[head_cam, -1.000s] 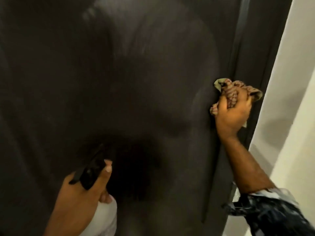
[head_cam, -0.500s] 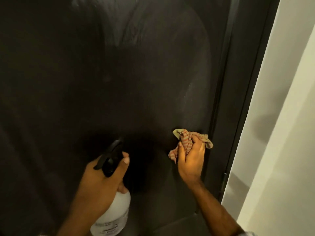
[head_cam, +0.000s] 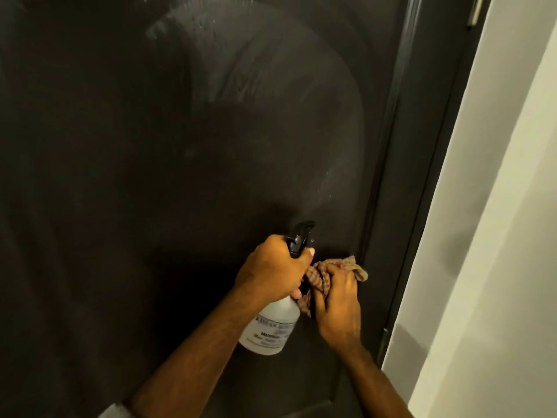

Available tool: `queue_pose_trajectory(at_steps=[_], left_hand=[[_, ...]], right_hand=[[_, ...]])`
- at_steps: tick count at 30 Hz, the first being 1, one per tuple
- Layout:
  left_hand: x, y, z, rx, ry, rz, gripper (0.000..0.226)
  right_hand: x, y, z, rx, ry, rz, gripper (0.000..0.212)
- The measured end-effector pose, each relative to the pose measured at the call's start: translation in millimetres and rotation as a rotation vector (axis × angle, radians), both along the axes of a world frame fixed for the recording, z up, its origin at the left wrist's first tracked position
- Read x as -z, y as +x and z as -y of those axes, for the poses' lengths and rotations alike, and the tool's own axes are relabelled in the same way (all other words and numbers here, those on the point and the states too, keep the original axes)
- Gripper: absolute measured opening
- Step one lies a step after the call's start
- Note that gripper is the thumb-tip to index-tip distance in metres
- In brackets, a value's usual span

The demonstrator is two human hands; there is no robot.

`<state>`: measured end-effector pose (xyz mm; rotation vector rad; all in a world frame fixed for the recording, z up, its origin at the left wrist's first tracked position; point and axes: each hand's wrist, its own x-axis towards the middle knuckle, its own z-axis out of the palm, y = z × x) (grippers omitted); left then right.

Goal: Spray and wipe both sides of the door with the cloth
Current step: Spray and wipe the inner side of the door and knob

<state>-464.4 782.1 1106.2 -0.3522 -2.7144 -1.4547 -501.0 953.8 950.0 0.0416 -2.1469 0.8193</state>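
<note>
With left hand (head_cam: 272, 267) closed around the spray bottle (head_cam: 269, 325) and right hand (head_cam: 339, 300) bunched on the checked cloth (head_cam: 321, 271) at lower centre of the dark door (head_cam: 150, 176), better to aim the nozzle at the dry lower part, then wipe in overlapping strokes.

Bare forearms; a pale sleeve cuff (head_cam: 113, 411) shows at the left arm's lower edge

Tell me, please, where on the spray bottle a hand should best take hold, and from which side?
Grip the spray bottle at its narrow neck, under the black trigger head, coming from the left as the left hand does. The neck fits a closed fist; the cloth in the right hand crowds the right side.
</note>
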Motion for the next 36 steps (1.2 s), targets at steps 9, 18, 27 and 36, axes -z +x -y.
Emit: queue_pose_trajectory(at_steps=[9, 18, 27, 36], left_hand=[[13, 18, 47, -0.099, 0.095, 0.087, 0.016], [11, 16, 58, -0.085, 0.213, 0.052, 0.012], [18, 32, 46, -0.045, 0.214, 0.004, 0.012], [29, 53, 65, -0.087, 0.234, 0.058, 0.012]], right_hand=[[-232, -39, -4, 0.193, -0.125, -0.417, 0.057], [-133, -56, 10, 0.256, -0.027, -0.611, 0.036], [56, -3, -2, 0.099, -0.062, -0.036, 0.045], [36, 31, 36, 0.063, -0.519, 0.047, 0.03]])
